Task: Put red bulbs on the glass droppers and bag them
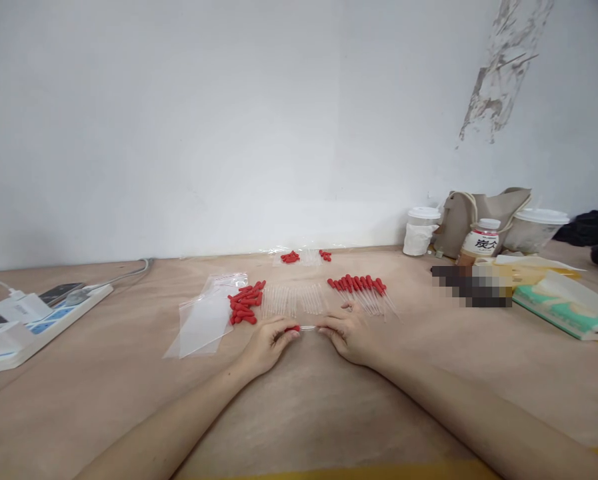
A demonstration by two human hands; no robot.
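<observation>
Between thumb and fingers, my left hand (271, 341) pinches a red rubber bulb (293, 328). A clear dropper tube (307, 327) spans the gap from that bulb to my right hand (347, 335), whose thumb and fingers close on its other end. Just beyond my left hand lies a pile of loose red bulbs (245, 303). Bare clear tubes (291, 300) are laid out side by side in front of both hands. Past my right hand, droppers with red bulbs fitted (359, 285) lie in a slanting row.
Clear plastic bags (206, 320) lie at left, near a power strip (73, 313) with chargers. More bagged red bulbs (290, 257) rest by the wall. At right stand a lidded cup (422, 230), a bottle (480, 243), a bag (453, 223) and a tissue pack (561, 310).
</observation>
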